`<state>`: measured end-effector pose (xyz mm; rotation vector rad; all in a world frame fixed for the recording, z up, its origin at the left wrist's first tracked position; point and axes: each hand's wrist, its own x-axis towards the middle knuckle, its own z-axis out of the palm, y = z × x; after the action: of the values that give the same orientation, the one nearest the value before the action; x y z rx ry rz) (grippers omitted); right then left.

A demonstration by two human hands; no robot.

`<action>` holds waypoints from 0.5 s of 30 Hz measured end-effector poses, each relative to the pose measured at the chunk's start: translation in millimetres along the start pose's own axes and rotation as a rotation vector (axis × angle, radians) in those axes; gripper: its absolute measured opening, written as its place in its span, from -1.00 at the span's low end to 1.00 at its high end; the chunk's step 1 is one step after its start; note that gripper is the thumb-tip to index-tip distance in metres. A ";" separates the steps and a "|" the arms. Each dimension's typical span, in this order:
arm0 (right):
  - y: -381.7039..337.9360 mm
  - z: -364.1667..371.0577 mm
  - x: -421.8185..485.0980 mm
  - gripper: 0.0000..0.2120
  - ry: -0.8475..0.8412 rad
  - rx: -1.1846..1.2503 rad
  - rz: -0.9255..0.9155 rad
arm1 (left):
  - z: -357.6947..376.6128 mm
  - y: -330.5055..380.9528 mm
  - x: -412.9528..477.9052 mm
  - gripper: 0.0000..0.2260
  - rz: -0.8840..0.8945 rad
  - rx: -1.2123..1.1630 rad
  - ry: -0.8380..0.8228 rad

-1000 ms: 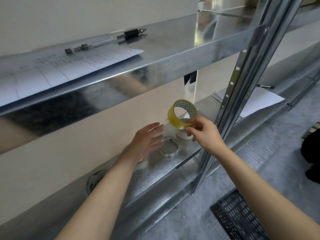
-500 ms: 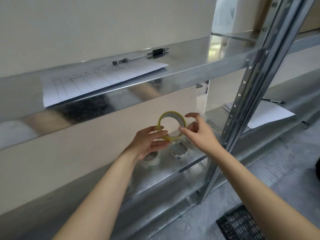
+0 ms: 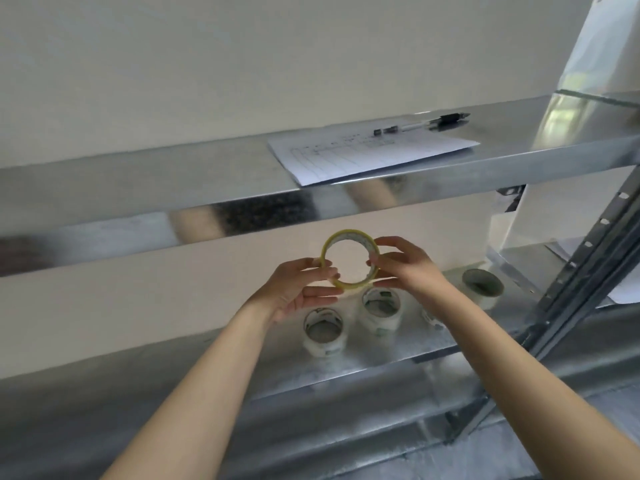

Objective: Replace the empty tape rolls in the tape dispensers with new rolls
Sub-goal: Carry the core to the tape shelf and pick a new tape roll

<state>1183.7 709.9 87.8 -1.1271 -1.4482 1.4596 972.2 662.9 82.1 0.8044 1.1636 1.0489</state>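
Both hands are holding one yellow tape roll (image 3: 346,234) upright at frame centre, in front of the shelving. The left hand (image 3: 301,292) is pinching its left rim and the right hand (image 3: 405,268) is pinching its right rim, so the open core is facing the camera. Likely step: picking and checking a roll from the stock. It is looking thinly wound, so I cannot tell whether it is new or spent. No dispenser is showing, so the next move is probably calling for carrying the roll to one and finding the tape's free end. Below the hands, white tape rolls (image 3: 325,332) are sitting on end on the lower metal shelf (image 3: 381,362), one partly hidden by the right forearm. The upper shelf (image 3: 207,174) is carrying a printed sheet (image 3: 374,154) with a pen (image 3: 422,124) lying on its far edge, upper right. A slotted upright (image 3: 588,258) is running down the right side, with a plain pale wall (image 3: 242,64) behind.
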 end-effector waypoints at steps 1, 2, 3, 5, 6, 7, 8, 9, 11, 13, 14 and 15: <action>-1.9 12.2 1.3 -0.67 -0.023 -0.010 -0.002 | -10.7 0.7 -7.1 -0.80 0.003 -0.009 0.017; -4.0 25.1 2.0 -0.67 -0.046 -0.020 -0.003 | -22.3 1.3 -14.7 -0.81 0.006 -0.020 0.035; -5.8 38.8 3.0 -0.66 -0.069 -0.027 -0.003 | -34.4 1.7 -22.7 -0.81 0.008 -0.030 0.055; -8.7 67.7 3.5 -0.65 -0.117 -0.035 -0.006 | -60.0 2.7 -40.4 -0.79 0.012 -0.047 0.101; -10.0 83.5 3.1 -0.65 -0.140 -0.043 -0.010 | -73.9 3.1 -50.2 -0.78 0.014 -0.053 0.125; -11.1 100.1 2.4 -0.65 -0.163 -0.053 -0.014 | -87.9 3.4 -60.5 -0.77 0.019 -0.057 0.145; -12.0 117.5 0.9 -0.66 -0.186 -0.057 -0.017 | -102.8 3.8 -71.9 -0.77 0.023 -0.059 0.166; -12.5 135.4 -0.8 -0.66 -0.209 -0.055 -0.017 | -117.7 4.0 -83.9 -0.76 0.026 -0.060 0.187; -13.6 172.8 -5.1 -0.65 -0.261 -0.058 -0.018 | -148.8 3.3 -109.8 -0.73 0.043 -0.066 0.231; -14.6 211.3 -10.8 -0.65 -0.321 -0.059 -0.014 | -179.4 1.2 -138.4 -0.73 0.072 -0.084 0.278; -15.4 230.9 -14.0 -0.65 -0.351 -0.052 -0.012 | -194.4 0.3 -153.6 -0.75 0.087 -0.091 0.307; -16.5 250.4 -17.4 -0.65 -0.381 -0.042 -0.009 | -208.8 -0.8 -168.9 -0.76 0.101 -0.097 0.336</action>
<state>950.1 616.7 95.2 -0.8958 -1.7448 1.7104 759.3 499.1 87.7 0.6300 1.3521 1.3509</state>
